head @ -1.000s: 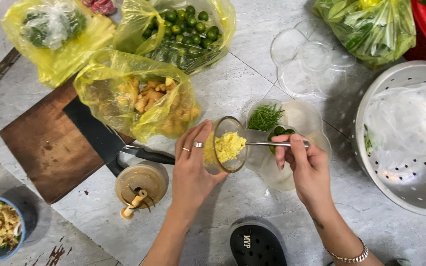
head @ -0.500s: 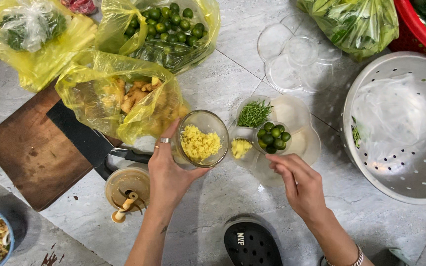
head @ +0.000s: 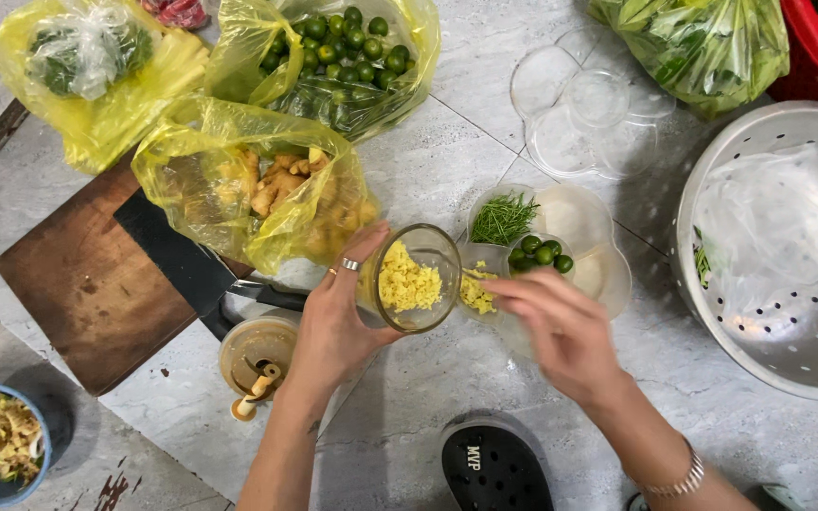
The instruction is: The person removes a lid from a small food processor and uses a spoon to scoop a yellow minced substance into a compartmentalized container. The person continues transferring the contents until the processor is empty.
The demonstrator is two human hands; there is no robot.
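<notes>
Left hand (head: pixel 333 326): fingers wrapped around tilted jar (head: pixel 416 279) of yellow mince | Right hand (head: pixel 560 331): blurred, fingers' spread unclear, over tray (head: pixel 579 222) | Beside: cutting board (head: pixel 78 284).

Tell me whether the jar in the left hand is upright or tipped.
Tipped. The jar in the left hand shows its round mouth to the camera, with yellow mince lying against its inner wall.
</notes>
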